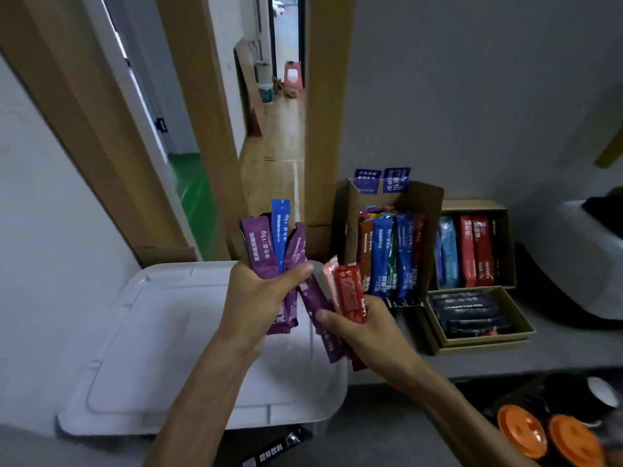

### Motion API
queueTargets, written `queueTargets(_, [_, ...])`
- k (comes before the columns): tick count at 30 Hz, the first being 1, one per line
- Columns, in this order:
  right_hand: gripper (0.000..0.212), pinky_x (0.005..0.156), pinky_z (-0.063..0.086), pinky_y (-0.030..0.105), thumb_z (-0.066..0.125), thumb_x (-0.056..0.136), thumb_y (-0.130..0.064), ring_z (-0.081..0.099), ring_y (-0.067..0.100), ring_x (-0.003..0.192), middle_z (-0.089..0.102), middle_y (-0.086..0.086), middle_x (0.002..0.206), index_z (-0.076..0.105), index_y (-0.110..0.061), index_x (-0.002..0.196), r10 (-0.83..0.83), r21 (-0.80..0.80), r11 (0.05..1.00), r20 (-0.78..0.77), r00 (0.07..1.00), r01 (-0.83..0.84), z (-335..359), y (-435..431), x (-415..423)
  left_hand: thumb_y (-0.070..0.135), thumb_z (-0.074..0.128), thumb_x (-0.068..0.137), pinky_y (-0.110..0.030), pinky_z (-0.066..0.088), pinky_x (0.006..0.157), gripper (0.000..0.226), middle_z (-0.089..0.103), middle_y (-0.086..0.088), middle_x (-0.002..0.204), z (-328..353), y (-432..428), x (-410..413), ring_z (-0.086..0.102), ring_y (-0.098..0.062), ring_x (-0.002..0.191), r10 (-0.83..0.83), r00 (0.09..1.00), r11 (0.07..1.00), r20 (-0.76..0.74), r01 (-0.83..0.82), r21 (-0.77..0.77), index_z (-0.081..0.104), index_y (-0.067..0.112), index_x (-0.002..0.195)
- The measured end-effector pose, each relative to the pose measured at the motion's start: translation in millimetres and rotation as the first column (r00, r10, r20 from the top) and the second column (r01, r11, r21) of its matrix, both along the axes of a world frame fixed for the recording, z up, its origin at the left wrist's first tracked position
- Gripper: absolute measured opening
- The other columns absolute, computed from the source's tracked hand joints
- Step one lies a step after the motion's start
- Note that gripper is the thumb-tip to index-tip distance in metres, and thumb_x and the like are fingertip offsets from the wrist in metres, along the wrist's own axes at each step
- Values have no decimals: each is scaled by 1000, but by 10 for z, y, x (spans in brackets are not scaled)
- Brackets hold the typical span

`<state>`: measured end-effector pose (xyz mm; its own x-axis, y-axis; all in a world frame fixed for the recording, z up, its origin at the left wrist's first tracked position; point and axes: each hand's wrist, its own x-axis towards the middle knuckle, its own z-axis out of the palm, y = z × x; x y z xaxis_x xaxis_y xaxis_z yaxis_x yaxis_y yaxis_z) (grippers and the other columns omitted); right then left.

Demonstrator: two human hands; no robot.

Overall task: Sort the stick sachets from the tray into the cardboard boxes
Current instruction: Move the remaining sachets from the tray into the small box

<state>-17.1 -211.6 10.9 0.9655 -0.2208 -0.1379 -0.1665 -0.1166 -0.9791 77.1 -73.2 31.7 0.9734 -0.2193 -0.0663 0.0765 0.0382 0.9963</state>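
Observation:
My left hand (pixel 261 298) grips a bunch of stick sachets: purple ones (pixel 259 246) and one blue sachet (pixel 280 227), fanned upward above the white tray (pixel 135 348). My right hand (pixel 357 332) holds a red sachet (pixel 350 294), a pink one (pixel 328 278) and a purple one (pixel 320 318). To the right stand three cardboard boxes. The tall open box (pixel 428 210) holds upright orange, blue and green sachets. A flat box (pixel 505 244) behind holds blue and red ones. The low front box (pixel 519 318) holds dark sachets.
A black sachet (pixel 273 453) lies on the grey floor below the tray. Two orange lids (pixel 546 436) and a dark cup sit at bottom right. A white appliance (pixel 586 257) stands at far right. A wooden door frame and an open doorway rise behind the tray.

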Motion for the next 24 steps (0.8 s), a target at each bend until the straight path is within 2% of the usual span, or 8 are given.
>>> queueTargets(3, [6, 61, 52, 15, 69, 92, -18, 70, 3, 70, 73, -15, 75, 66, -21, 96, 73, -45, 996, -25, 997, -74, 74, -357, -145, 20, 82, 75, -34, 61, 69, 32, 77, 0, 91, 18, -314, -132, 75, -19, 82, -16, 999, 1000, -36, 15, -13, 69, 21, 105])
queueTargets(6, [17, 46, 42, 10, 69, 93, -13, 60, -4, 49, 65, -15, 55, 62, -21, 80, 126, -119, 984, -80, 989, -135, 199, -845, -348, 21, 82, 70, -39, 60, 73, 36, 78, -4, 92, 40, -708, -311, 75, -22, 83, -73, 995, 997, -65, 70, -41, 71, 16, 105])
queueTargets(9, [8, 56, 53, 18, 73, 89, -16, 70, 4, 66, 74, -1, 78, 67, -21, 92, -28, -133, 991, -83, 996, 17, 249, -1424, -536, 24, 81, 71, -39, 60, 74, 36, 78, -3, 92, 61, -1107, -474, 75, -22, 85, -36, 996, 995, -80, 28, -95, 70, 18, 104])
queueTargets(11, [17, 66, 58, 28, 74, 88, -20, 74, 9, 78, 77, 2, 90, 69, -20, 104, -201, -116, 974, -58, 978, 193, 199, -1862, -567, 17, 79, 79, -41, 59, 74, 30, 78, -6, 93, 53, -1326, -538, 75, -24, 84, 23, 994, 990, -103, -37, -137, 70, 13, 108])
queueTargets(13, [20, 71, 60, 36, 74, 88, -22, 75, 12, 79, 78, 2, 92, 71, -17, 107, -305, -157, 943, -49, 951, 294, 139, -2267, -487, 12, 75, 85, -44, 60, 76, 26, 77, -9, 96, 32, -1502, -608, 74, -25, 85, 54, 990, 983, -131, -76, -170, 70, 9, 110])
queueTargets(17, [21, 81, 60, 39, 73, 88, -18, 73, 16, 90, 75, 1, 99, 69, -18, 108, -260, -325, 923, -129, 957, 207, 31, -2734, -133, 13, 67, 90, -54, 59, 75, 14, 77, -6, 92, -23, -1727, -787, 72, -21, 80, 121, 969, 967, -214, -164, -194, 71, 14, 104])
queueTargets(20, [26, 79, 57, 33, 73, 88, -17, 70, 20, 97, 70, 3, 104, 63, -15, 112, -233, -427, 893, -169, 958, 142, -89, -2802, 69, 22, 73, 86, -56, 58, 84, 24, 76, -7, 95, -42, -1782, -846, 74, -24, 83, 157, 957, 962, -242, -204, -181, 67, 18, 109])
queueTargets(24, [37, 90, 57, 43, 73, 87, -16, 66, 20, 105, 67, 1, 111, 58, -20, 121, -264, -482, 858, -120, 957, 176, -235, -2711, 178, 24, 74, 85, -47, 60, 80, 26, 75, -5, 97, -76, -1756, -819, 74, -24, 88, 166, 958, 960, -234, -211, -184, 65, 21, 110])
